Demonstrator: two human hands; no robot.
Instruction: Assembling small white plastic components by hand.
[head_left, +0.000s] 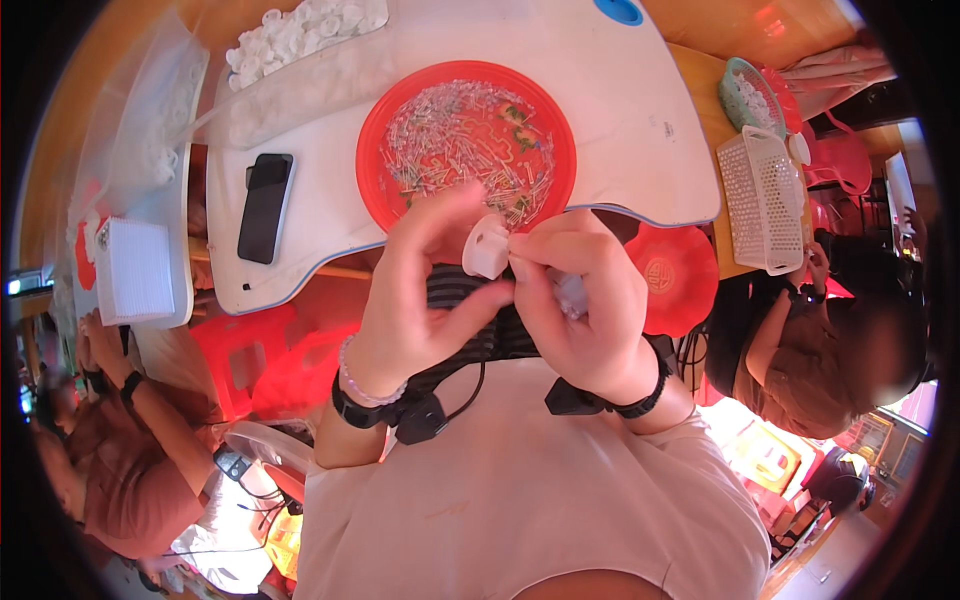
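Note:
Over my lap, just off the table's near edge, my two hands meet at a small white plastic piece [487, 248] with a round flange and a blocky end. My left hand [405, 285] curls around it, fingers on the far side and thumb on the near side. The thumb and forefinger of my right hand [590, 285] pinch at the piece's right side; whatever tiny part is between those tips is hidden. Several small clear plastic bits [570, 295] sit in the curled fingers of my right hand. Beyond the hands, a red round tray [368, 150] holds many thin clear pieces.
The white table [640, 130] carries a black phone [266, 208] and a clear bin [300, 95] of white parts. A white basket [765, 200] and green basket [735, 85] stand right. A red plate [680, 280] lies below the edge. People sit on both sides.

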